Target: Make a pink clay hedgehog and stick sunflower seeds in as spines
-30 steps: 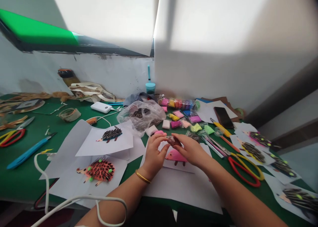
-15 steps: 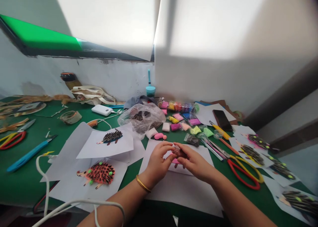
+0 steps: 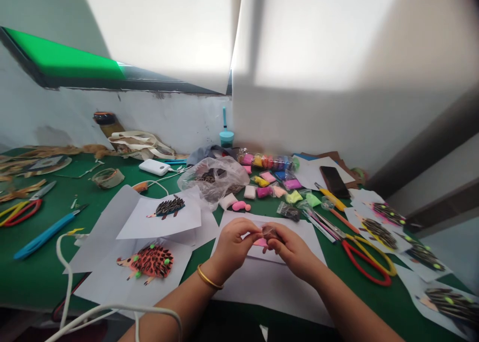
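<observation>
My right hand is closed around a small clear packet of brown modelling clay. Thumb and fingers of my left hand pinch together at the packet's left edge; what lies between those fingertips is mostly hidden. Both hands hover over a white sheet with a smaller paper on top. On it lies a pink clay shape with brown legs, partly covered by my hands.
Clay packets, a plastic bag of seeds and a pink clay lump lie beyond. Red-yellow scissors and hedgehog pictures are at right. At left are a red hedgehog picture, a blue knife and a white cable.
My left hand has shifted slightly left and down, its fingers now pinched at the packet's edge. The packet has tilted in my right hand, which stays nearly in place.
</observation>
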Action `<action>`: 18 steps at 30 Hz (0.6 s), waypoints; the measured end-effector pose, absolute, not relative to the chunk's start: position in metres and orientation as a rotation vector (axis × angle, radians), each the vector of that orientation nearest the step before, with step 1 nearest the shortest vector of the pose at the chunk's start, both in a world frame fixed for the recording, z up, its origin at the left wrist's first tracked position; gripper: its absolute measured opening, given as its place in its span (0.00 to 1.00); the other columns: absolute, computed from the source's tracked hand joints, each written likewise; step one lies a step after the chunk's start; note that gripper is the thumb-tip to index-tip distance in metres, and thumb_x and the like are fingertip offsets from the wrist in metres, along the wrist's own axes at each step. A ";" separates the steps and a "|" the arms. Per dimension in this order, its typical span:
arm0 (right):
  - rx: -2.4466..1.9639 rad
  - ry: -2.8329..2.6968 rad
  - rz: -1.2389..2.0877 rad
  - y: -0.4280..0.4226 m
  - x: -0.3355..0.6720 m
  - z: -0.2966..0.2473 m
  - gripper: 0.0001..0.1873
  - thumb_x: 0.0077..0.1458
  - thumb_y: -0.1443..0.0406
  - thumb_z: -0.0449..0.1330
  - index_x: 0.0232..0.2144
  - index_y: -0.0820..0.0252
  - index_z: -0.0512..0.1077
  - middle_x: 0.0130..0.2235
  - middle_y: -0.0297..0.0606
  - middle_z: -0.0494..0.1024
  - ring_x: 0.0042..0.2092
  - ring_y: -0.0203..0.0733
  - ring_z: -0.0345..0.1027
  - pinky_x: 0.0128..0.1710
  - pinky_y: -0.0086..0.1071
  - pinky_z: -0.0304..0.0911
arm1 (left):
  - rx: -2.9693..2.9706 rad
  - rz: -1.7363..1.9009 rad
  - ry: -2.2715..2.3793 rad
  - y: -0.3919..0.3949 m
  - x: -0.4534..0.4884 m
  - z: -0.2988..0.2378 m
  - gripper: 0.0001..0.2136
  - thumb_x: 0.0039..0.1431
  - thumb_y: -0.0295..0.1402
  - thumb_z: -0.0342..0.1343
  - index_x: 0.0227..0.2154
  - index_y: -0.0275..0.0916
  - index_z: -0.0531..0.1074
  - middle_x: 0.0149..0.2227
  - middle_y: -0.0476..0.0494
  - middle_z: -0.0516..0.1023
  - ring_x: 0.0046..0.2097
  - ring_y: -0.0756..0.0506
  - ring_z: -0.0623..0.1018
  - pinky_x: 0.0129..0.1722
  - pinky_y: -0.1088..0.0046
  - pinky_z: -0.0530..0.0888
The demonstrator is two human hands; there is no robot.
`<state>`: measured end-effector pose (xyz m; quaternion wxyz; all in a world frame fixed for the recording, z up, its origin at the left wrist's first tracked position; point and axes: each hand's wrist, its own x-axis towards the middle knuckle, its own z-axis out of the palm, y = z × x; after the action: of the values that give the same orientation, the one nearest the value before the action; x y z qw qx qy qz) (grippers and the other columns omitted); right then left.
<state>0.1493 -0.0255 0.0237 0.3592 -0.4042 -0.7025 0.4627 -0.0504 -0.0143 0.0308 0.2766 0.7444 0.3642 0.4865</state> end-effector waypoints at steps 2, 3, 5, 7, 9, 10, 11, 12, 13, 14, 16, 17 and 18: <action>-1.023 -1.818 1.205 -0.027 0.149 0.025 0.20 0.64 0.50 0.52 0.47 0.57 0.70 0.47 0.42 0.75 0.37 0.40 0.72 0.42 0.38 0.69 | 1.979 1.329 0.971 -0.017 -0.050 0.031 0.03 0.60 0.30 0.61 0.31 0.42 0.77 0.32 0.47 0.79 0.37 0.47 0.76 0.40 0.69 0.73; -1.027 -1.824 1.200 -0.027 0.149 0.026 0.19 0.64 0.51 0.52 0.46 0.57 0.70 0.47 0.41 0.75 0.38 0.40 0.72 0.43 0.38 0.69 | 1.970 1.337 0.978 -0.018 -0.049 0.032 0.03 0.60 0.30 0.61 0.30 0.41 0.76 0.32 0.47 0.79 0.37 0.47 0.76 0.41 0.68 0.73; -1.076 -1.843 1.168 -0.028 0.148 0.028 0.17 0.63 0.52 0.55 0.47 0.56 0.70 0.45 0.40 0.75 0.40 0.42 0.72 0.45 0.39 0.68 | 1.952 1.337 1.003 -0.019 -0.048 0.032 0.04 0.61 0.30 0.60 0.30 0.41 0.75 0.32 0.47 0.79 0.38 0.46 0.76 0.42 0.68 0.72; -1.123 -1.855 1.151 -0.028 0.148 0.030 0.19 0.60 0.53 0.59 0.49 0.55 0.69 0.46 0.40 0.75 0.43 0.44 0.71 0.46 0.39 0.67 | 1.951 1.280 1.017 -0.020 -0.047 0.034 0.03 0.61 0.30 0.59 0.31 0.41 0.75 0.33 0.47 0.78 0.39 0.46 0.76 0.42 0.68 0.72; -1.115 -1.852 1.172 -0.027 0.147 0.031 0.20 0.60 0.52 0.59 0.50 0.56 0.69 0.44 0.40 0.76 0.43 0.44 0.71 0.44 0.38 0.67 | 1.978 1.181 1.021 -0.020 -0.047 0.036 0.03 0.61 0.30 0.59 0.30 0.41 0.74 0.34 0.47 0.78 0.39 0.46 0.75 0.42 0.68 0.71; -1.096 -1.843 1.187 -0.027 0.146 0.030 0.20 0.61 0.51 0.58 0.49 0.56 0.69 0.42 0.39 0.76 0.41 0.43 0.71 0.43 0.37 0.67 | 1.993 1.135 1.027 -0.020 -0.046 0.037 0.04 0.61 0.31 0.59 0.30 0.41 0.74 0.34 0.47 0.78 0.38 0.46 0.75 0.42 0.68 0.71; -1.080 -1.829 1.196 -0.026 0.145 0.029 0.20 0.62 0.50 0.56 0.47 0.57 0.70 0.39 0.38 0.76 0.39 0.42 0.71 0.41 0.36 0.67 | 2.004 1.105 1.043 -0.021 -0.046 0.039 0.05 0.61 0.31 0.59 0.29 0.41 0.74 0.33 0.48 0.77 0.38 0.46 0.75 0.42 0.68 0.70; -1.072 -1.810 1.193 -0.026 0.144 0.028 0.20 0.63 0.50 0.54 0.45 0.58 0.70 0.36 0.37 0.76 0.36 0.41 0.71 0.39 0.35 0.66 | 2.010 1.092 1.069 -0.021 -0.046 0.039 0.06 0.61 0.32 0.59 0.28 0.40 0.74 0.32 0.48 0.77 0.37 0.47 0.74 0.41 0.69 0.70; -1.074 -1.794 1.180 -0.026 0.142 0.026 0.20 0.64 0.49 0.52 0.43 0.58 0.71 0.34 0.36 0.75 0.35 0.40 0.70 0.37 0.34 0.65 | 2.014 1.095 1.099 -0.022 -0.045 0.040 0.07 0.61 0.33 0.59 0.28 0.40 0.73 0.32 0.48 0.76 0.37 0.47 0.74 0.40 0.69 0.70; -1.080 -1.787 1.159 -0.026 0.140 0.025 0.21 0.64 0.49 0.51 0.41 0.58 0.72 0.32 0.36 0.75 0.34 0.40 0.69 0.35 0.33 0.65 | 2.018 1.103 1.126 -0.023 -0.045 0.040 0.07 0.62 0.33 0.59 0.27 0.40 0.73 0.31 0.48 0.76 0.36 0.47 0.73 0.39 0.69 0.70; -1.089 -1.791 1.108 -0.028 0.137 0.023 0.21 0.65 0.49 0.51 0.38 0.58 0.73 0.31 0.36 0.74 0.33 0.39 0.68 0.34 0.32 0.63 | 2.035 1.126 1.164 -0.026 -0.044 0.039 0.07 0.62 0.32 0.58 0.27 0.40 0.72 0.31 0.48 0.75 0.36 0.47 0.73 0.39 0.69 0.69; -1.090 -1.796 1.085 -0.029 0.136 0.023 0.21 0.65 0.49 0.50 0.37 0.58 0.73 0.30 0.35 0.74 0.33 0.39 0.67 0.34 0.31 0.62 | 2.046 1.134 1.175 -0.028 -0.043 0.039 0.07 0.61 0.32 0.57 0.27 0.40 0.71 0.30 0.48 0.75 0.36 0.47 0.73 0.38 0.69 0.69; -1.092 -1.798 1.067 -0.030 0.135 0.023 0.21 0.65 0.49 0.50 0.35 0.58 0.73 0.30 0.35 0.74 0.33 0.39 0.67 0.33 0.31 0.62 | 2.052 1.138 1.184 -0.030 -0.042 0.038 0.07 0.61 0.31 0.57 0.27 0.40 0.71 0.30 0.47 0.74 0.36 0.46 0.73 0.38 0.69 0.69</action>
<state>0.1351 -0.0298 0.0226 0.3817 -0.4279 -0.7045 0.4183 -0.0422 -0.0298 0.0377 0.2536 0.7552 0.4358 0.4188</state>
